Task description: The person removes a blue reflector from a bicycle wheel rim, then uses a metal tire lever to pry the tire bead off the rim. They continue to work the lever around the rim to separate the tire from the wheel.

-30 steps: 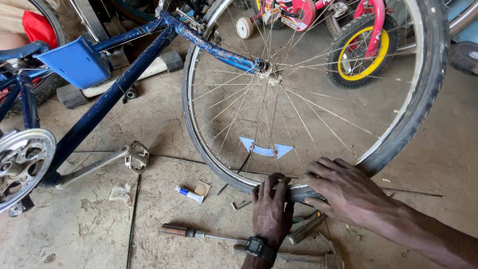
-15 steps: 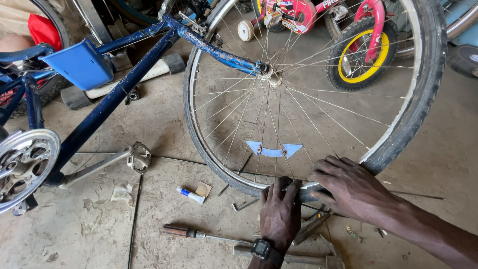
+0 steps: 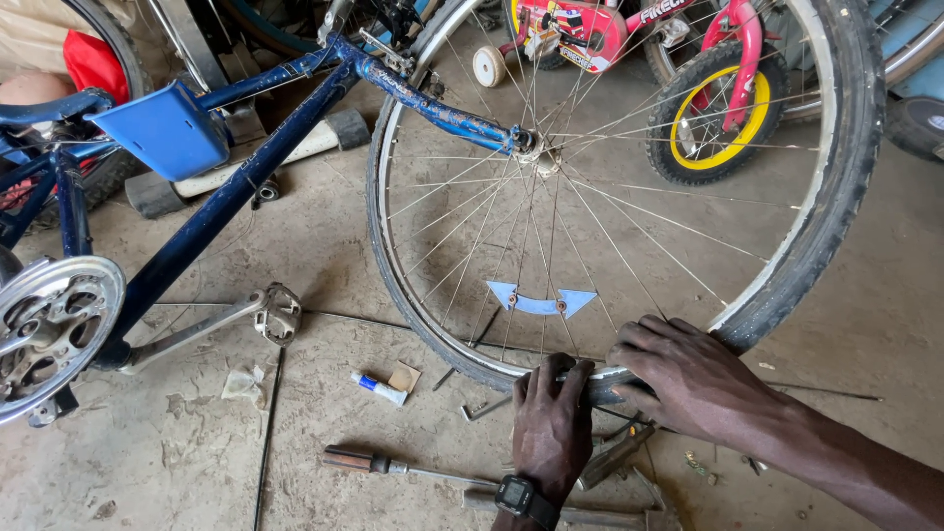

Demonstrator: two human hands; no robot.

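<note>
A blue bicycle frame (image 3: pixel 226 197) lies upside down with its spoked wheel (image 3: pixel 551 206) toward me. The black tyre (image 3: pixel 836 187) wraps the rim, and a blue arrow-shaped reflector (image 3: pixel 539 301) hangs in the spokes. My left hand (image 3: pixel 553 425), with a black watch on the wrist, grips the bottom of the rim and tyre. My right hand (image 3: pixel 693 379) presses on the tyre just right of it. Both hands touch the wheel at its lowest point, close together.
On the dirt floor lie a screwdriver (image 3: pixel 393 464), a small glue tube (image 3: pixel 379 387), a patch piece (image 3: pixel 404 377), a hex key (image 3: pixel 482 408) and thin metal rods (image 3: pixel 265 433). The crank chainring (image 3: pixel 49 329) and pedal (image 3: pixel 278 312) are at left. A pink child's bicycle (image 3: pixel 678 69) stands behind.
My left hand has slid a little to the right along the rim toward my right hand. The view has shifted slightly; the wheel and frame stay in place.
</note>
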